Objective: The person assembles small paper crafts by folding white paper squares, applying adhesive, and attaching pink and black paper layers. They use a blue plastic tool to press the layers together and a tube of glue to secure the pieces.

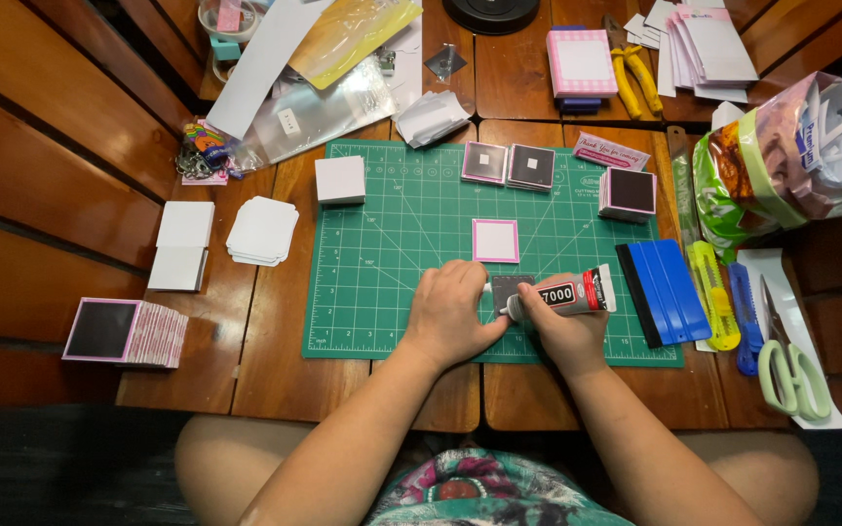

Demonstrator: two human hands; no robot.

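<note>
right hand point(569, 329): closed round a glue tube point(567, 294), nozzle aimed down-left at a dark square tile point(511, 290), tilted so the tip meets the tile face.
left hand point(448, 310): curled, fingers pressing the tile's left edge, likely pinning it flat; grips nothing else.
tile place: low centre of the green cutting mat point(382, 263) on the counter point(275, 360).
12 o'clock of tile: pink-bordered white square point(495, 240).
3 o'clock: blue squeegee point(665, 290), yellow cutter point(713, 292), scissors point(787, 362).
9 o'clock, off mat: stack of pink-edged squares point(124, 332).

warm, even overhead light, soft shadows, sharp focus; wide-angle bending at the edges.
</note>
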